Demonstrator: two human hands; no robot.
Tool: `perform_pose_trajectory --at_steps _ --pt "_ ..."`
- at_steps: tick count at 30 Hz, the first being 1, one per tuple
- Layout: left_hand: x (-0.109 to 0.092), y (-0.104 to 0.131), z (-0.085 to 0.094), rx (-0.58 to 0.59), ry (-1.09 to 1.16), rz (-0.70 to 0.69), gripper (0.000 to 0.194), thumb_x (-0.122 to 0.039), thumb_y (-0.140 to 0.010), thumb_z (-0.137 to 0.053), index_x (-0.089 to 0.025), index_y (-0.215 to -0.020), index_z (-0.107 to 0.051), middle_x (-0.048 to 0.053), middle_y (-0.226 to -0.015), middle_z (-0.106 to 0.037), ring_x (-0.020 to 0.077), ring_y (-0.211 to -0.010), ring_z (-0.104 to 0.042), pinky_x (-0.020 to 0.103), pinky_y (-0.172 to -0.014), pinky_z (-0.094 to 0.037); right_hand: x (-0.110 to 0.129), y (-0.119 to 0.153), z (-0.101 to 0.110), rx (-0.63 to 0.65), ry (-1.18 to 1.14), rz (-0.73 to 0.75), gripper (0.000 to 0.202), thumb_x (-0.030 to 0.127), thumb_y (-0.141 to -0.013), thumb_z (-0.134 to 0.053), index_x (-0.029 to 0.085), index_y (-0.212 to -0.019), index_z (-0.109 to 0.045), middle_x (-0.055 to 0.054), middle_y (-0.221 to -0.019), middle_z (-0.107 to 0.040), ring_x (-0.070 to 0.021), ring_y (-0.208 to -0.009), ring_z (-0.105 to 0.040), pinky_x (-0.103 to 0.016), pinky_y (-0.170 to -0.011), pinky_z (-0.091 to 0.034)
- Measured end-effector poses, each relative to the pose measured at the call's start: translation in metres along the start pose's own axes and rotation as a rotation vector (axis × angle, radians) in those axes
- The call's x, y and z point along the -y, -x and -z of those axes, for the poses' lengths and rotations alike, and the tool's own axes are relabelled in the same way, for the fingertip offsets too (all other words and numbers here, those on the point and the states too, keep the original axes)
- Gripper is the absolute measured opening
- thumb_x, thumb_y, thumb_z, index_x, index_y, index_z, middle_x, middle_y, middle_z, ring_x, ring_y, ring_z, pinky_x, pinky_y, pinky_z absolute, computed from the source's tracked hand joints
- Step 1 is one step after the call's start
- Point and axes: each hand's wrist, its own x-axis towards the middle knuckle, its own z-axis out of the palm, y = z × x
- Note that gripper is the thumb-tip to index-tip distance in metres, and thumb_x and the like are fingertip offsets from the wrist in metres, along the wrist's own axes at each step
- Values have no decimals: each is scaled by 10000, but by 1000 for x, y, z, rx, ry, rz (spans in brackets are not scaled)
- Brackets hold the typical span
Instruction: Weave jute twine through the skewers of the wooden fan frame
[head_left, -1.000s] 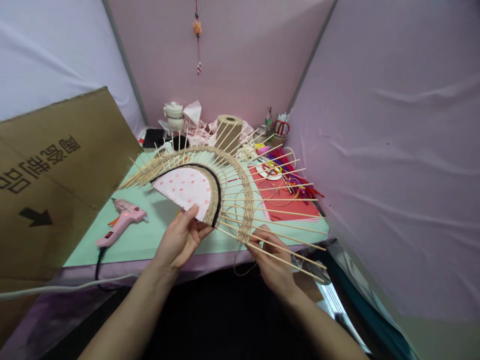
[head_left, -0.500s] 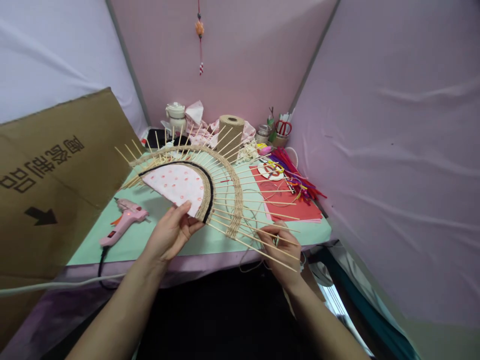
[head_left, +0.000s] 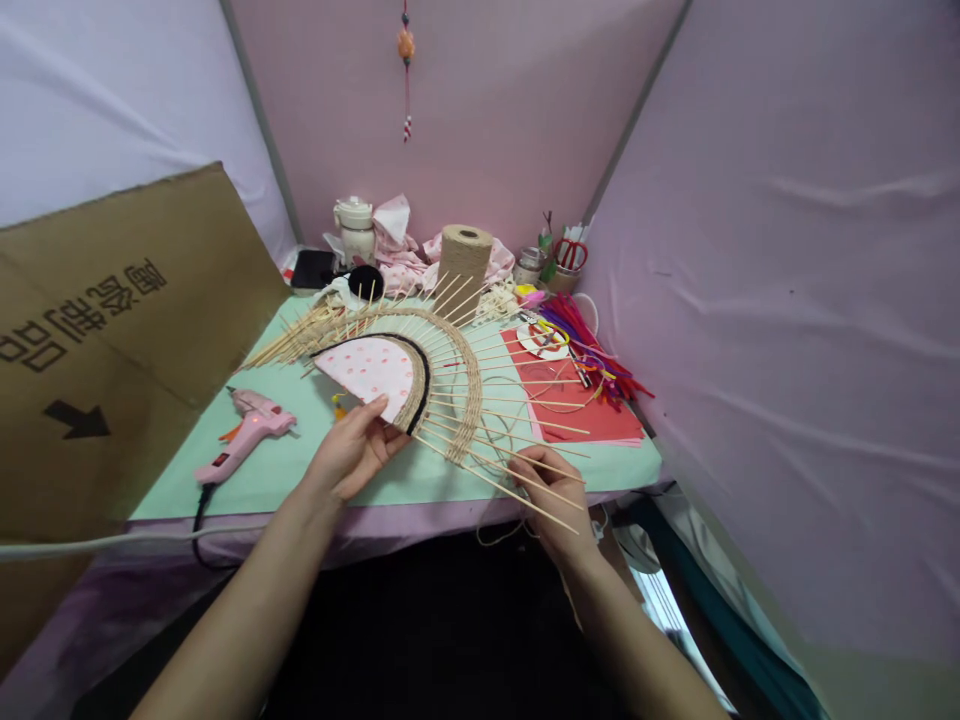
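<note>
A fan-shaped weaving of thin wooden sticks and twine point(head_left: 471, 390) is held over the table, with a white half-round centre dotted in pink point(head_left: 367, 370) and edged in black. My left hand point(head_left: 360, 445) grips that centre at its lower corner, thumb on top and fingers beneath. Out by the stick tips on the right, my right hand point(head_left: 551, 500) is closed, fingertips pinched together among the lowest sticks. Loose twine point(head_left: 499, 425) loops behind the sticks and hangs below this hand, apparently running into the pinch; the fingers partly hide it.
At left lie a pink glue gun point(head_left: 251, 430) and a propped cardboard sheet point(head_left: 142, 330). A bundle of sticks point(head_left: 292, 335), a twine spool point(head_left: 463, 265) and a lidded bottle point(head_left: 355, 230) are farther back. Red sheets point(head_left: 574, 400) and coloured pipe cleaners point(head_left: 600, 360) lie right.
The weaving has tilted flatter, its far side dropping and shifting right, so the stick bundle and black round thing behind show more. My right hand has moved slightly left and stays pinched.
</note>
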Motion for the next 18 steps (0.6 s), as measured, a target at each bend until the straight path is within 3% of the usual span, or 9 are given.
perform_pose_trajectory --at_steps 5,9,12,14,18 --pt "8 1 -1 -104 149 5 189 -148 -885 -510 -149 -1043 -613 41 -802 -737 127 -650 -696 218 -617 -593 -1 1 -8 -19 -33 36 212 357 -728 -744 176 -728 -635 21 -647 -552 -105 -599 -482 -233 -580 -388" --pt "26 18 -6 -84 229 49 196 -239 -924 -481 -134 -1016 -619 78 -878 -728 151 -775 -708 243 -718 -589 -1 2 -11 -40 -41 51 212 358 -731 -742 172 -728 -640 21 -649 -542 -99 -586 -461 -235 -570 -369" --pt "45 37 -13 -16 121 253 275 -355 -886 -550 -101 -897 -653 128 -855 -708 168 -761 -698 229 -685 -571 -3 1 -10 -49 -40 43 212 357 -730 -744 174 -734 -638 23 -645 -543 -99 -582 -455 -237 -568 -359" --pt "54 47 -19 48 7 352 290 -366 -849 -607 -84 -843 -675 108 -795 -685 122 -660 -658 180 -600 -536 -5 2 -8 -54 -26 46 209 354 -735 -741 175 -734 -634 24 -642 -544 -101 -584 -456 -238 -572 -357" --pt "55 51 -30 90 -160 309 283 -364 -807 -661 -87 -755 -690 37 -651 -600 52 -518 -528 121 -455 -416 -8 2 -5 -53 11 41 205 357 -747 -730 178 -743 -630 23 -643 -550 -104 -577 -449 -240 -568 -355"
